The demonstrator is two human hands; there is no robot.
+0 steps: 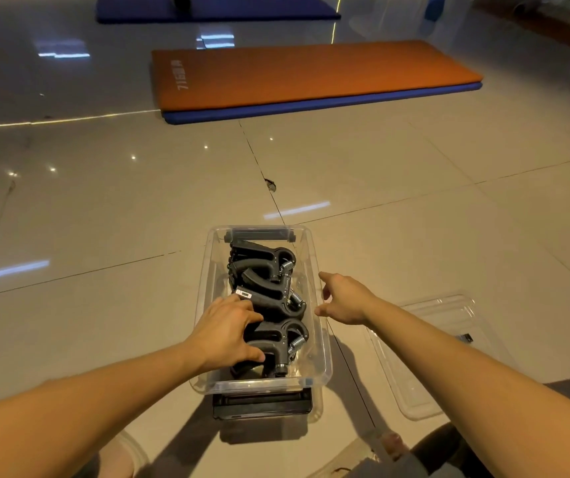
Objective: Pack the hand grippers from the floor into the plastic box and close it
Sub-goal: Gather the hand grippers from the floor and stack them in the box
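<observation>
Now I am laying my left hand (pixel 223 331) over the hand grippers (pixel 269 291), fingers spread and fairly straight. It is pressing on the two nearest ones and gripping none of them. All the grippers I can see are sitting under and just beyond that hand, stacked in a row inside the plastic box (pixel 207 267). The box's long axis is running straight away from me. I am seeing none left on the floor (pixel 104 219), so I am judging the packing done and the closing yet to begin.

Just to the right of the box's right wall I am holding my right hand (pixel 343 298) in the air, open and empty. Its fingers are loosely stretched toward the rim, and I cannot tell whether they are touching it.

The lid (pixel 425 357) is lying flat on the floor to the right of that hand and closer to me. Its long axis is running roughly alongside the box, slightly slanted. My right hand is clearly the nearer one to it, so I am expecting to draw that hand back and rightward, while the left one is lifting out of the box.
</observation>
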